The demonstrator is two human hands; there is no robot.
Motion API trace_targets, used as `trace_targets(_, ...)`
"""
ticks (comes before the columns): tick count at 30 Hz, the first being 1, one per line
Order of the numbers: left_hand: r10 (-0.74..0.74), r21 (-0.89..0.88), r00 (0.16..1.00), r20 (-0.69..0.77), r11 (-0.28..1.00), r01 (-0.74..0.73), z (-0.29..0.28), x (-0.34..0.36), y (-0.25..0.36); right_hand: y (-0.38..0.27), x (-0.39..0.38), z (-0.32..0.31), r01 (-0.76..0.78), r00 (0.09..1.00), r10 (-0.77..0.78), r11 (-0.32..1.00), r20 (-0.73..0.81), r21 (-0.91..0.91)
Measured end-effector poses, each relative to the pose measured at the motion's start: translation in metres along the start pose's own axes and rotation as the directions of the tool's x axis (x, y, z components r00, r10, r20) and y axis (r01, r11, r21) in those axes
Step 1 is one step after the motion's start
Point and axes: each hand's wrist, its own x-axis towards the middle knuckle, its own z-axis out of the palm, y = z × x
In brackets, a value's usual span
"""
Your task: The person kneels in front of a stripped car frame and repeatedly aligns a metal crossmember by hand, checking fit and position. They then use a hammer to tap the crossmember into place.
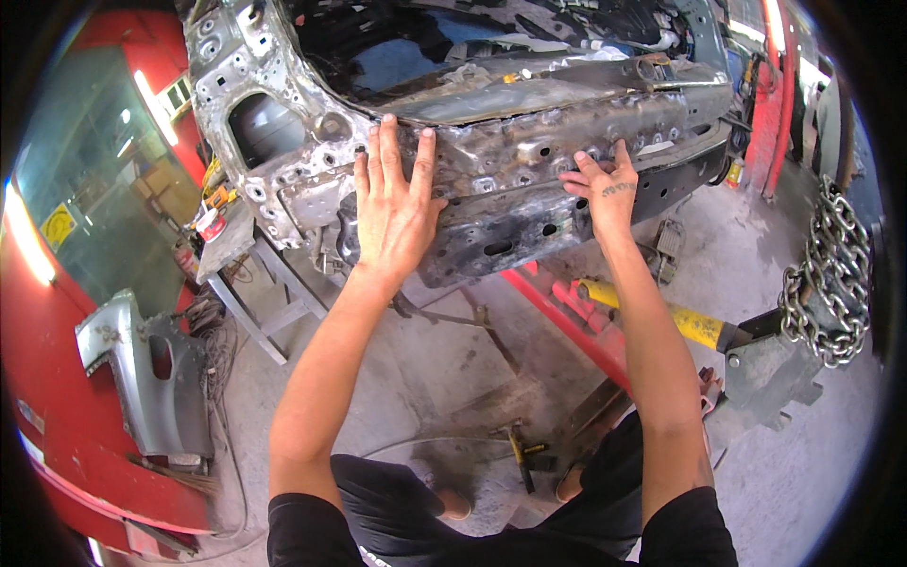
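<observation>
A bare-metal car body panel [501, 156], scuffed and dotted with holes, runs across the upper middle, with a black beam [491, 248] along its lower side. Against the panel's left part lies my left hand [397, 213], fingers stretched and spread, fingertips near its upper edge. Farther right, my right hand [607, 187] touches the panel with fingers bent and apart, just above the black beam. Neither hand shows anything held. The metal directly beneath my left palm is hidden.
A hammer [520, 454] lies on the floor between my feet. A yellow cylinder [694, 326] and a hanging chain [831, 274] stand at right. Left are a grey metal stand [269, 298] and a silver fender [156, 378]. Cables trail over the floor.
</observation>
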Motion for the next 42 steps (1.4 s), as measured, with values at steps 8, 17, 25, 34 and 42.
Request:
trace_targets(8, 0.033, -0.014, 0.999, -0.012, 0.999, -0.033, 0.002, -0.001, -0.004, 0.005, -0.005, -0.001, 0.068, 0.998, -0.068, 0.995, -0.005, 0.070)
trace_targets(17, 0.059, -0.025, 0.997, -0.055, 0.998, -0.060, -0.006, 0.005, -0.004, 0.004, -0.005, -0.002, 0.027, 0.999, -0.024, 0.992, -0.022, 0.124)
trace_targets(25, 0.089, -0.048, 0.995, -0.055, 0.995, -0.091, -0.008, 0.006, -0.009, 0.006, -0.008, -0.001, 0.030, 1.000, -0.029, 0.990, -0.009, 0.141)
trace_targets(34, 0.064, -0.032, 0.998, -0.026, 0.997, -0.064, -0.010, 0.005, -0.002, 0.004, -0.003, -0.003, 0.005, 0.999, 0.000, 0.991, -0.033, 0.137)
trace_targets(42, 0.044, -0.035, 0.999, -0.014, 0.998, -0.044, -0.003, 0.003, -0.002, 0.006, -0.002, -0.002, 0.003, 0.999, 0.003, 0.990, -0.044, 0.139)
